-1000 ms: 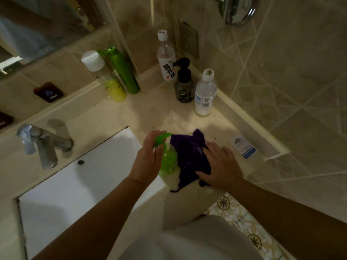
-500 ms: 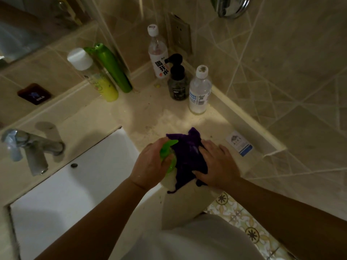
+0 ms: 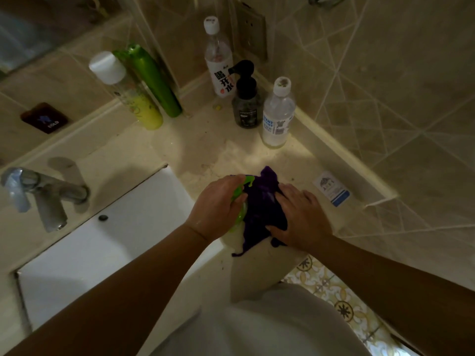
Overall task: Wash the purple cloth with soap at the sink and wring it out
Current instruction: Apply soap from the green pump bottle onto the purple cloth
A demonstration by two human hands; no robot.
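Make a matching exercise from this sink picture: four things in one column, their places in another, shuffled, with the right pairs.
Things:
1. purple cloth
2. green soap bottle
3. tap
4. small card

Places:
A. left of the basin
B. counter, near the wall
C. under the right hand
D. under the left hand

Pairs: 1-C, 2-D, 3-A, 4-B

The left hand (image 3: 218, 204) pressed down over the green soap pump bottle (image 3: 240, 199) — nozzle aimed at the purple cloth (image 3: 262, 209). The right hand (image 3: 300, 217) lay flat on that cloth, pinning it to the desk (image 3: 200, 147) just right of the white sink (image 3: 123, 240) — faucet (image 3: 38, 194) off to the left.
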